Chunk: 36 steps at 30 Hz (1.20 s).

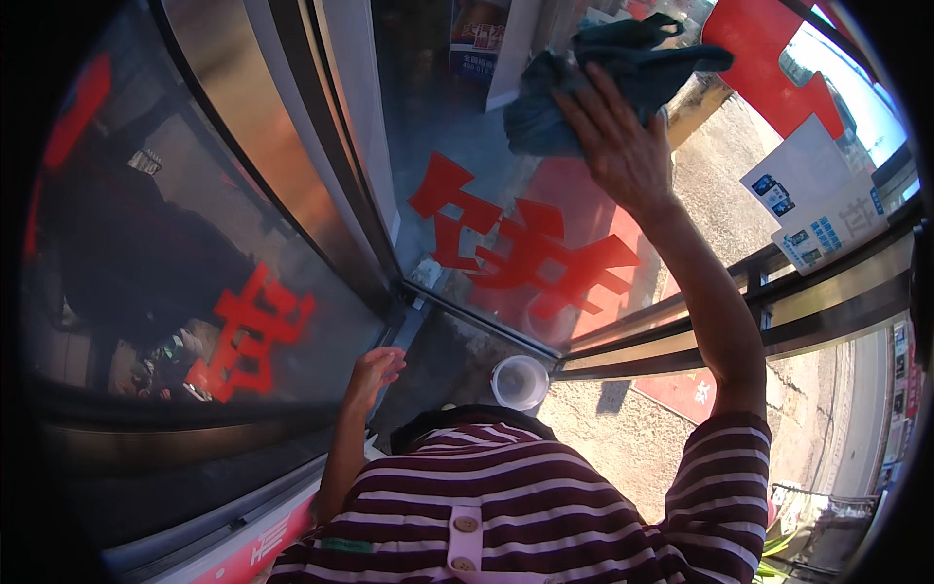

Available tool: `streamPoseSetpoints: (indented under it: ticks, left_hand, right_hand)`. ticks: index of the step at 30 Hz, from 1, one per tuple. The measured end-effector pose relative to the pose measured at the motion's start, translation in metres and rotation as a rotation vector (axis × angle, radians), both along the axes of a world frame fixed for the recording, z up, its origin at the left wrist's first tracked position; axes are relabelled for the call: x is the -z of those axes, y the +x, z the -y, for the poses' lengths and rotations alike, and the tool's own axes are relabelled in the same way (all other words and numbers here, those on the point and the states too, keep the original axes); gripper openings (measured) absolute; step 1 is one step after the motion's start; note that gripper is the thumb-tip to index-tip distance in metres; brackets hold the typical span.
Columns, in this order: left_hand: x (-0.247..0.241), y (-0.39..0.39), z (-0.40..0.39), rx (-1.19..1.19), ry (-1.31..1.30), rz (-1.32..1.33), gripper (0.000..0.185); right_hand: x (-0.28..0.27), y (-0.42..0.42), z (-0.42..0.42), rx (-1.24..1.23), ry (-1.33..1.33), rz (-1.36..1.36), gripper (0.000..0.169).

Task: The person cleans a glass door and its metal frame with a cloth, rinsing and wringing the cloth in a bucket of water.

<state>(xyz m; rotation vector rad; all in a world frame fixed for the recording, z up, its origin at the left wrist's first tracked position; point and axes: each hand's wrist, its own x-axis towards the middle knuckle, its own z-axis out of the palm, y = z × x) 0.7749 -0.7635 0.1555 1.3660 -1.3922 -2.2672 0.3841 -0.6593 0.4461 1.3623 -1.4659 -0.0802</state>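
Note:
A dark green cloth (540, 102) lies bunched against the upper part of a glass door pane (452, 109). My right hand (620, 139) is spread flat over it, pressing it on the glass with the arm stretched up and forward. Part of the cloth hangs loose beyond the fingers. Below the hand, large red stuck-on characters (547, 255) mark the same pane. Low at my left side, my left hand (376, 372) hangs with nothing in it, its fingers slightly curled and apart, near a second dark pane (241, 197).
A translucent plastic bucket (519, 383) stands on the ground just ahead of my body. Black metal frames (627, 336) edge the panes. Paper notices bearing writing (817, 197) are stuck on the glass at right. Sunlit paving (606, 431) with a red mat (678, 394) lies right of the bucket.

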Motion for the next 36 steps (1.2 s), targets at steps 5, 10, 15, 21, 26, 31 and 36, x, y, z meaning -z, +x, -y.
streamPoseSetpoints:
  ticks: [5, 10, 15, 21, 26, 31, 36]
  left_hand:
    - [0.005, 0.001, -0.002, 0.073, 0.016, -0.009, 0.022]
    - [0.008, 0.004, -0.004, 0.037, 0.005, 0.012, 0.022]
    - [0.009, 0.000, -0.015, 0.060, 0.009, -0.003, 0.023]
    - [-0.010, -0.008, -0.029, 0.128, -0.007, -0.059, 0.036]
    - [-0.064, -0.054, -0.056, -0.083, 0.028, -0.510, 0.063]
    - [-0.067, -0.090, -0.041, -0.079, 0.174, -0.722, 0.076]
    - [-0.100, -0.134, -0.046, -0.168, 0.111, -0.834, 0.064]
  right_hand:
    - [0.006, -0.009, -0.020, -0.053, 0.328, 0.032, 0.024]
    - [-0.122, -0.022, -0.013, 0.222, -0.511, 0.000, 0.047]
    - [-0.012, 0.005, 0.003, 0.087, -0.214, 0.052, 0.062]
    - [0.119, 0.050, -0.005, -0.176, 0.334, 0.623, 0.043]
    - [0.138, 0.119, 0.006, -0.110, 0.125, 1.787, 0.042]
    - [0.143, 0.162, -0.023, -0.085, 0.914, 1.822, 0.052]
    - [0.126, 0.132, -0.068, -0.285, 0.397, 1.669, 0.065]
